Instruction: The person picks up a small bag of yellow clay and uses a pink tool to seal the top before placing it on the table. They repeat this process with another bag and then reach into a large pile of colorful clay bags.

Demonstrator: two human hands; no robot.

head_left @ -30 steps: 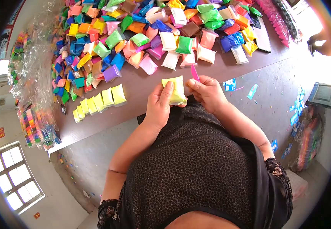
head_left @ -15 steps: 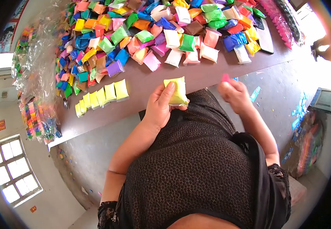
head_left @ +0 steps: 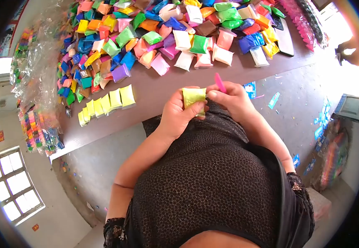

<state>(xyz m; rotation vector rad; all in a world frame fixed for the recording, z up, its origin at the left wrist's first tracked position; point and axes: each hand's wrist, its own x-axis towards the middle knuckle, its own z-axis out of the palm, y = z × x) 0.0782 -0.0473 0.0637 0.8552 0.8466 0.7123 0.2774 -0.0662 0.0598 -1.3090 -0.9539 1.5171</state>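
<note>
My left hand [head_left: 178,113] grips a small clear packet of yellow modelling clay [head_left: 193,95], thumb across its front, above my lap at the table's front edge. Closed around a slim pink plastic clay tool [head_left: 219,82], my right hand [head_left: 232,100] has its fingertips right at the packet's right edge. The tool's flat end points up and away from me. A short row of similar yellow packets [head_left: 115,99] lies on the table to the left, graded from small to larger.
Across the far side of the brown table [head_left: 154,89] spreads a big heap of colourful clay packets [head_left: 150,37]. Clear plastic bags of clay [head_left: 36,82] stand at the left. A dark flat device [head_left: 285,39] lies at the right. Blue paper pieces [head_left: 274,100] litter the floor.
My right hand has come left with the pink tool to the yellow packet's edge. The left hand has turned the packet, and its thumb now sits lower.
</note>
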